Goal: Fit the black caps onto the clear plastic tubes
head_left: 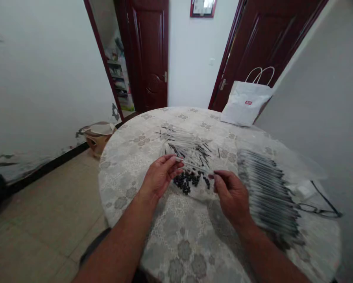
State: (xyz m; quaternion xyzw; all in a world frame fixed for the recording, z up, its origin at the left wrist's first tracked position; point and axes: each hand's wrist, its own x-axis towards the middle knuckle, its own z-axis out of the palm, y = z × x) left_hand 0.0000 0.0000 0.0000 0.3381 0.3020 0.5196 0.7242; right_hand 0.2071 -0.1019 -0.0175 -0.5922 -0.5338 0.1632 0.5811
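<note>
My left hand (162, 173) pinches one end of a thin clear pen barrel (194, 166) between thumb and fingers. The barrel spans the gap to my right hand (230, 194), whose thumb and fingertips are closed on its other, darker end. Whether a separate small part sits in my right fingertips is too blurred to tell. Just below the barrel lies a heap of small black pieces (185, 183), probably pen caps or plugs. Beyond it is a loose pile of thin clear sticks (183, 141) with black ends, like pen refills or barrels.
On the right, a stack of clear pens with black ends (265, 188) lies in rows beside eyeglasses (320, 210). A white paper bag (243, 103) stands at the table's back right. A patterned cloth covers the round table (182, 236). A brown basket (98, 137) sits on the floor.
</note>
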